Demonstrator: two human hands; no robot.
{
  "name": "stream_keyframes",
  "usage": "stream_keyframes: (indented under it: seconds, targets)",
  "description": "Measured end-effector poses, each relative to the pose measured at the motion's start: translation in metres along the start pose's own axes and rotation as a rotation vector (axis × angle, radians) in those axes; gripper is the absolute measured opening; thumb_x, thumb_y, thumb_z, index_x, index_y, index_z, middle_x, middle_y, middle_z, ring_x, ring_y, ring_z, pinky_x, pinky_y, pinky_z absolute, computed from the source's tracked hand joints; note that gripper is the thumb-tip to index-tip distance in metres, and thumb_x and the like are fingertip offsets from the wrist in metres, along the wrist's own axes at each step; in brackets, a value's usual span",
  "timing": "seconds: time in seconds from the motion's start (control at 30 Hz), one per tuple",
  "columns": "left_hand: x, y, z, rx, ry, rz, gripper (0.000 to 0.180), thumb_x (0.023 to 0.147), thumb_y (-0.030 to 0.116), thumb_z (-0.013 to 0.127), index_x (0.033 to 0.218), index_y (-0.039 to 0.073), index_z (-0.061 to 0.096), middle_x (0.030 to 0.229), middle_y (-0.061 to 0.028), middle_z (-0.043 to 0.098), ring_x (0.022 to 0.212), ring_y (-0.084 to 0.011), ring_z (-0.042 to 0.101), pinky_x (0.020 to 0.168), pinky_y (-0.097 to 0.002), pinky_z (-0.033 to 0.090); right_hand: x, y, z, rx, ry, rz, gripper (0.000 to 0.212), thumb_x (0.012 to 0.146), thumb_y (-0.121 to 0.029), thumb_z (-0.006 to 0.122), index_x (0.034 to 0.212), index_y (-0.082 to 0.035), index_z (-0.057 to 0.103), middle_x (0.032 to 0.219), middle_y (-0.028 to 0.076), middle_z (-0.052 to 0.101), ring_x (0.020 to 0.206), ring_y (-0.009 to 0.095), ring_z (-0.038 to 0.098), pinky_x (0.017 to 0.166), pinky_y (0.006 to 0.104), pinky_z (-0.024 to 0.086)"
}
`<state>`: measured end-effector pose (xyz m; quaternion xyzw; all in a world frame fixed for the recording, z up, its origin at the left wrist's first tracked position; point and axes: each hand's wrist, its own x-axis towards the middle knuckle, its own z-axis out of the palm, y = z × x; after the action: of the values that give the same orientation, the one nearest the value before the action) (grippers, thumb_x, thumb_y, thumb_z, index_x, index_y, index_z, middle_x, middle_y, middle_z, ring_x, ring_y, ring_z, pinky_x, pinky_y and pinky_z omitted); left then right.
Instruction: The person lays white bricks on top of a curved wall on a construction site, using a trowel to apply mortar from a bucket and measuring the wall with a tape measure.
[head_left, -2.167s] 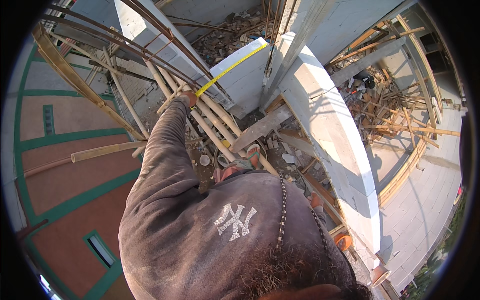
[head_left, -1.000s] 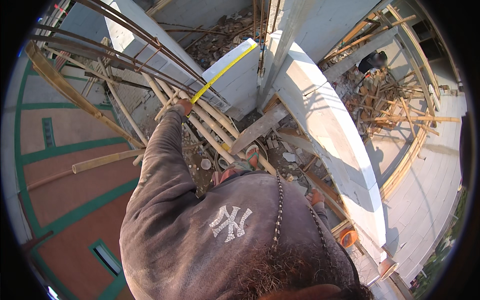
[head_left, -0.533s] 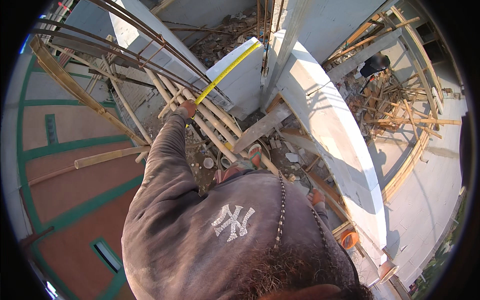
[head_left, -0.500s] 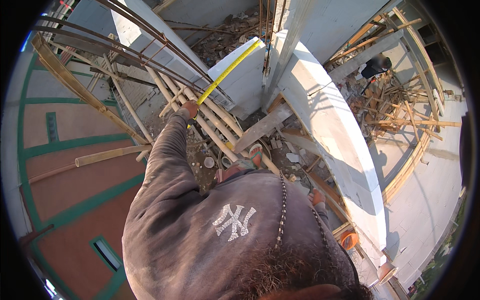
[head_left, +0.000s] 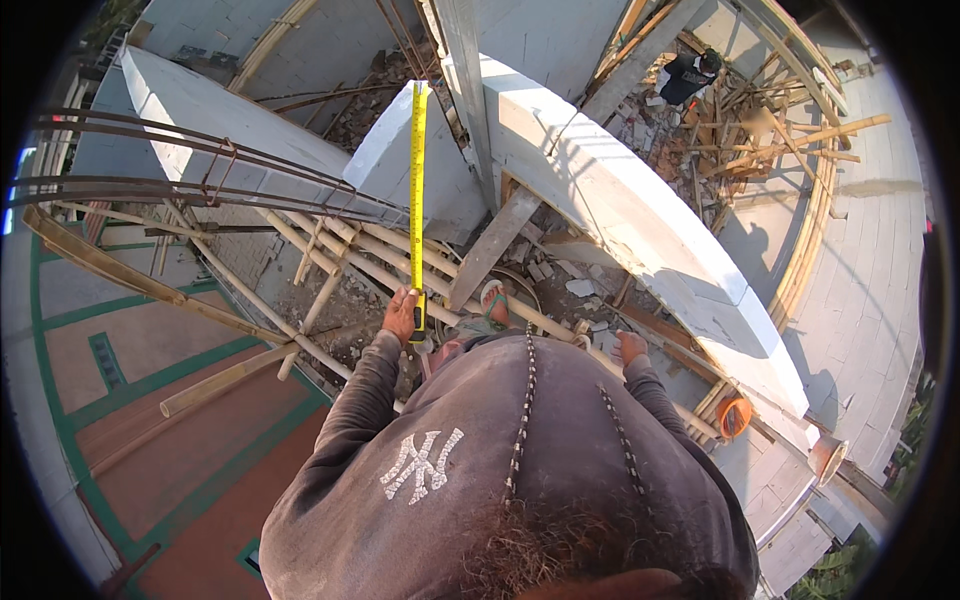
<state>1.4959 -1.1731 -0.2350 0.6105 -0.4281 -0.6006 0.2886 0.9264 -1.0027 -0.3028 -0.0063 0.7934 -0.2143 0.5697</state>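
Observation:
My left hand (head_left: 402, 314) is closed around the case of a yellow tape measure (head_left: 420, 320), just in front of my body. Its yellow blade (head_left: 418, 190) runs out straight, away from me, and its far tip lies at the top edge of a short white block wall (head_left: 372, 160). Lower and to the right, my right hand (head_left: 630, 347) hangs beside a wooden plank and the long white wall. Its fingers look loosely apart, and I see nothing in them.
Bamboo poles (head_left: 375, 265) cross below me, next to a sandaled foot (head_left: 495, 300). A slanted grey beam (head_left: 496, 250) lies ahead. Rusty rebar (head_left: 190, 140) juts out at left. A long white-topped wall (head_left: 620, 200) curves right. An orange bucket (head_left: 735, 417) sits right; another person (head_left: 690, 78) is beyond.
My left hand has come back nearer my body with the tape case, and the blade now points straight ahead instead of slanting right. The right hand shows more fully. The view has shifted.

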Motion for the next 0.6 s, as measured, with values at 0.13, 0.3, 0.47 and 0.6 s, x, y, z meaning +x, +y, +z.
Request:
stream_keyframes:
  seconds: [0.13, 0.3, 0.47, 0.6]
  targets:
    - [-0.029, 0.060, 0.046, -0.064, -0.034, 0.025, 0.031, 0.109, 0.026, 0.047, 0.125, 0.004, 0.060, 0.110, -0.0028, 0.061, 0.099, -0.0107, 0.055, 0.089, -0.0270, 0.046, 0.006, -0.002, -0.008, -0.113, -0.014, -0.086, 0.029, 0.095, -0.034, 0.063, 0.112, -0.010, 0.065, 0.092, 0.007, 0.063, 0.075, 0.022, 0.064, 0.063, 0.0406, 0.054]
    - [-0.015, 0.119, 0.106, 0.288, -0.216, 0.310, 0.041, 0.110, 0.026, 0.044, 0.139, -0.002, 0.053, 0.130, -0.0111, 0.061, 0.118, -0.0221, 0.058, 0.103, -0.0325, 0.045, 0.034, 0.057, -0.049, -0.006, -0.004, -0.214, 0.032, 0.092, -0.029, 0.070, 0.107, -0.002, 0.064, 0.087, 0.009, 0.064, 0.067, 0.022, 0.064, 0.056, 0.0346, 0.052]
    - [-0.019, 0.158, 0.169, -0.628, -0.381, -0.408, 0.056, 0.096, 0.054, 0.061, 0.125, 0.006, 0.065, 0.108, -0.0127, 0.070, 0.095, -0.0291, 0.069, 0.088, -0.0455, 0.057, -0.013, 0.066, -0.059, 0.114, 0.077, -0.064, 0.034, 0.090, -0.033, 0.068, 0.108, -0.003, 0.066, 0.086, 0.009, 0.067, 0.070, 0.022, 0.066, 0.058, 0.0394, 0.054]
    - [-0.025, 0.191, 0.231, -0.695, -0.487, -0.534, 0.036, 0.086, 0.031, 0.065, 0.109, 0.005, 0.066, 0.106, -0.0139, 0.071, 0.094, -0.0310, 0.069, 0.091, -0.0492, 0.055, -0.029, 0.102, -0.084, 0.254, 0.103, 0.061, 0.035, 0.091, -0.033, 0.066, 0.113, -0.006, 0.064, 0.091, 0.010, 0.065, 0.072, 0.023, 0.067, 0.058, 0.0404, 0.055]
